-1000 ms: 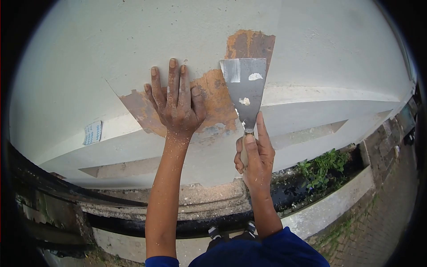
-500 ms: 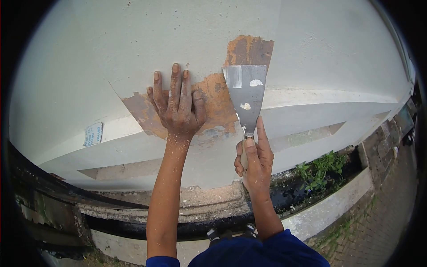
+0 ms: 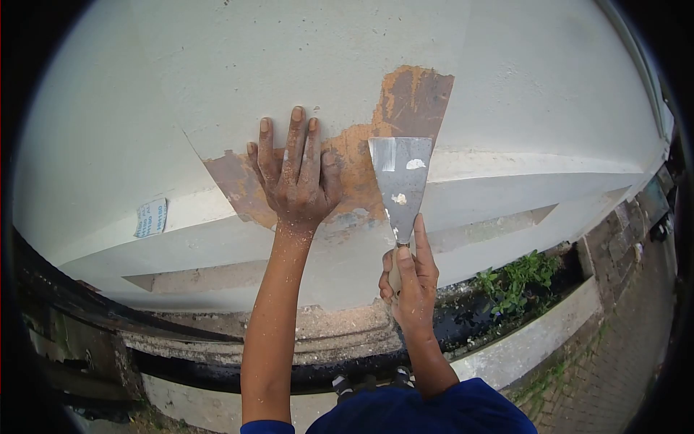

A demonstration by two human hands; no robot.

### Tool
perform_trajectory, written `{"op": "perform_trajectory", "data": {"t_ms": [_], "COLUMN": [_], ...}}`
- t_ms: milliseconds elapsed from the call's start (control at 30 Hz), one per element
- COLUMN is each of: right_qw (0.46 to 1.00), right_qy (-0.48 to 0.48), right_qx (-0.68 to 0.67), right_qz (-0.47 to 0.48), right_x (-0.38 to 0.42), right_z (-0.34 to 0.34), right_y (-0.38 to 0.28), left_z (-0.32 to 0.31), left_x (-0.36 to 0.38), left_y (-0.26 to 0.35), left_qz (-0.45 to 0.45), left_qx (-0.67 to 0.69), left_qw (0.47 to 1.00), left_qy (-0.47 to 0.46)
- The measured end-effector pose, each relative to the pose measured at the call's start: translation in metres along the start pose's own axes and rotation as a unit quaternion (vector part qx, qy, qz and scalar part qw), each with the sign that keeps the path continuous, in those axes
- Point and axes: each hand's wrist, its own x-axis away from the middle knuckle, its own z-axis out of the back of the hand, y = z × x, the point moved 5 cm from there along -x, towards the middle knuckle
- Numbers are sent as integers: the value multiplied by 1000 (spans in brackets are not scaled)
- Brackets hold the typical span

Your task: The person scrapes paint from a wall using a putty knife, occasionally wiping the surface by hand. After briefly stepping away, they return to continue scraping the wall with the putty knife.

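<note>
Putty knife: upright in view, blade broad end up over the lower part of the bare brown patch; whether its edge touches the wall cannot be told.
Blade risk: a corner could dig into the wall or chip the pale coating at the ragged border, most likely if the blade tilts sideways or meets the surface too steeply.
Left hand risk: it lies beside the blade, so a sideways skid off a rough spot could nick its thumb.
Grip risk: dust on the skin might loosen the hold, and a dropped putty knife could land in the dark ditch below.
Right hand: fingers closed around the handle, thumb along its near face, index finger stretched up beside the blade's narrow end; the blade projects beyond the fingertips.
Left hand: palm towards the wall, unburdened, thumb apart, index and middle fingers near each other, the other two spread; fingertips over pale coating above the patch.
</note>
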Motion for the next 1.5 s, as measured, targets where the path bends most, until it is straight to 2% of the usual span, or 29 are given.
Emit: {"op": "perform_trajectory", "data": {"t_ms": [333, 433, 633, 733, 833, 933, 1033, 1233, 1333, 1500], "right_qw": [1000, 1000, 1000, 999, 999, 1000, 999, 1000, 999, 999], "right_qy": [-8, -4, -2, -4, -10, 4, 8, 21, 1, 1], "right_qx": [11, -10, -8, -27, -20, -10, -34, 1, -17, 10], "right_qz": [-2, 5, -3, 18, 24, -11, 20, 23, 51, 31], "right_x": [-1, -14, 1, -19, -12, -2, -24, -12, -33, -16], "right_z": [4, -15, 2, -14, -11, 3, -14, 2, -18, 0], "right_y": [3, -23, -1, -36, -36, -18, -46, -25, -54, -32], "left_z": [1, 0, 0, 1, -1, 0, 1, 3, 3, 1], "left_x": [0, 1, 6, 6, 6, 5, 6, 4, 4, 6], "left_y": [1, -1, 0, 0, 0, 1, 2, 4, 5, 3], "left_qz": [5, 2, -2, -7, -5, -1, -4, -12, -20, -8], "left_qx": [-2, -4, -2, -4, -5, -5, 1, 4, 5, -1], "left_qw": [1000, 1000, 1000, 1000, 1000, 1000, 1000, 1000, 1000, 1000], "left_qy": [-5, -4, -8, -4, -2, -22, -2, -7, 11, -4]}}
